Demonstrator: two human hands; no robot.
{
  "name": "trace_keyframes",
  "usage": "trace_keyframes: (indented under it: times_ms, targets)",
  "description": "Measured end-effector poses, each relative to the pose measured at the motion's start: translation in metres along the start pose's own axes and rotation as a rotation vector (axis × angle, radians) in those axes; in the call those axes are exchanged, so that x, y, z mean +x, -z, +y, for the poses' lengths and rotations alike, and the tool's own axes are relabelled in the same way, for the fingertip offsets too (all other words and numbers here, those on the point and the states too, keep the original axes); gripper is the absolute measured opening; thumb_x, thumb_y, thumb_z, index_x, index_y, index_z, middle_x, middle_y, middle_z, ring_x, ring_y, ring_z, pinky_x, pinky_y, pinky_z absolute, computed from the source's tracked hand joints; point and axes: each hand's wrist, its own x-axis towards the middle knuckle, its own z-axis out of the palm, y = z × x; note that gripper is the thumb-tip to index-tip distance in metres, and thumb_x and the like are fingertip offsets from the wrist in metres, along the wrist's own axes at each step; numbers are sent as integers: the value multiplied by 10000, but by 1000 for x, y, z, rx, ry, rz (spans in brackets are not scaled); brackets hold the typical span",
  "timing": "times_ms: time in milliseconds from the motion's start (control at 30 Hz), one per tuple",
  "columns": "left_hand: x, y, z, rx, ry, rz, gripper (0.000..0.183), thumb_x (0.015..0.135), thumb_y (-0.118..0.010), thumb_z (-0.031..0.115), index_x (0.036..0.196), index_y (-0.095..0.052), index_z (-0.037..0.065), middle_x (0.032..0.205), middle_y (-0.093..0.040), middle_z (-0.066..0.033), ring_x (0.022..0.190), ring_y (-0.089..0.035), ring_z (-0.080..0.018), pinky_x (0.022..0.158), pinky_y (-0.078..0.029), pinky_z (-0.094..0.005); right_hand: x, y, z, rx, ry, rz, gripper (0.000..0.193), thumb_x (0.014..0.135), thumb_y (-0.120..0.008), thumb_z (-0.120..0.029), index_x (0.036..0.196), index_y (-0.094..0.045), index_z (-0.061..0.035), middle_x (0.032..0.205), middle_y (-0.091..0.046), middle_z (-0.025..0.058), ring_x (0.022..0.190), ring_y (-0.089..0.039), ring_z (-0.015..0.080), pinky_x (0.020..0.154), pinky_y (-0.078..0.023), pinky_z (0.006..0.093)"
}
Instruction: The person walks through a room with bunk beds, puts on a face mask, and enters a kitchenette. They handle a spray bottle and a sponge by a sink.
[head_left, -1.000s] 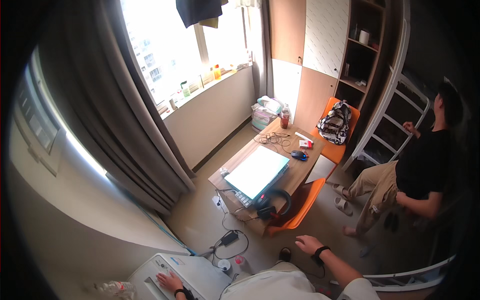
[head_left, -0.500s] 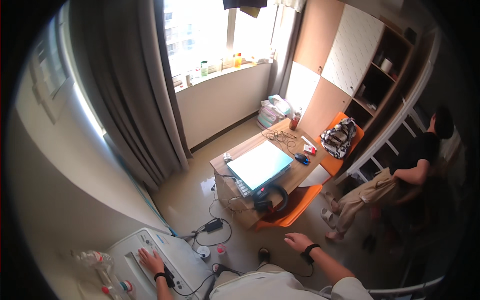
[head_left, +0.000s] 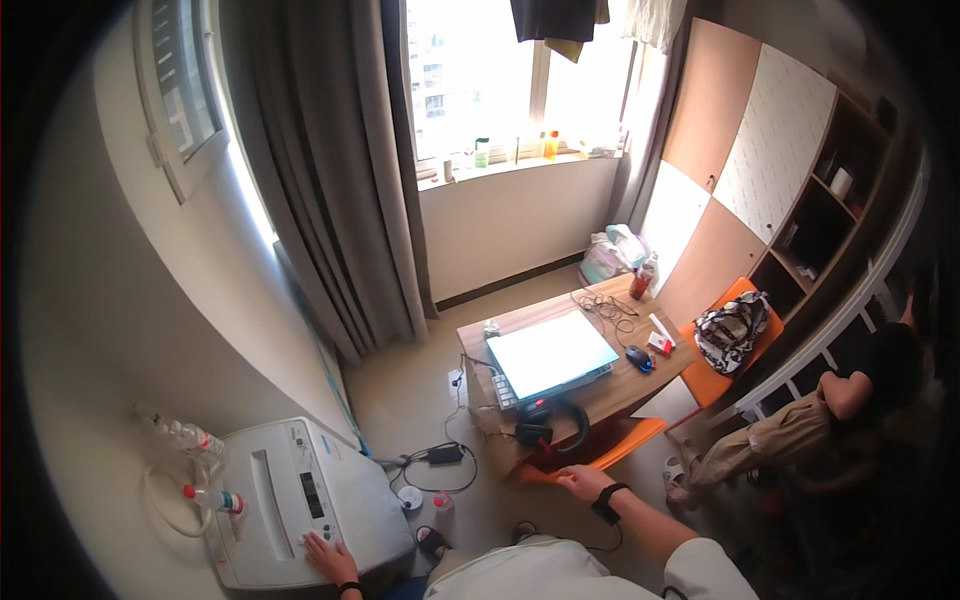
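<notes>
My left hand [head_left: 328, 557] rests with its fingers spread on the front part of a white top-loading washing machine [head_left: 340, 445], beside the lower end of its control panel [head_left: 315, 495]. Nothing is in that hand. My right hand [head_left: 588, 483] hangs in front of my body, fingers loosely bent and no object visible in them. It overlaps the near edge of an orange chair [head_left: 625, 437] in the view; whether it touches the chair I cannot tell. Both wrists wear black bands. Two clear plastic bottles, one with a red cap [head_left: 215, 500], are at the machine's left side.
A wooden desk [head_left: 480, 330] holds a bright-screened laptop [head_left: 555, 352], black headphones [head_left: 553, 425] and a mouse [head_left: 640, 358]. A power adapter [head_left: 445, 455] and cables lie on the floor. A patterned bag [head_left: 732, 330] sits on another orange chair. A person [head_left: 800, 425] bends at the right.
My left hand has slid from the machine's lid toward its front edge. The right hand has moved up beside the chair. The view has turned left, and the other person bends lower.
</notes>
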Motion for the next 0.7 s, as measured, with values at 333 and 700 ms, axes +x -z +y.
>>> trace_keyframes:
  times_ms: [333, 700]
  targets:
    - [-60, 19, 15, -85, 112, 71, 716, 966, -613, 273, 1541, -331, -46, 1644, -286, -202, 1528, -255, -355, 1239, -197, -537, 32, 14, 12, -164, 160, -31, 460, 982, -584, -392, 1270, -672, -44, 1180, -716, 182, 1102, -675, 350, 957, -529, 426]
    - [-29, -6, 26, -159, 132, 57, 761, 927, -638, 358, 1511, -384, -58, 1626, -307, -237, 1513, -272, -389, 1238, -179, -555, 48, 6, 2, -156, 217, -21, 466, 992, -588, -404, 1259, -673, -32, 1150, -721, 194, 1079, -679, 364, 945, -534, 430]
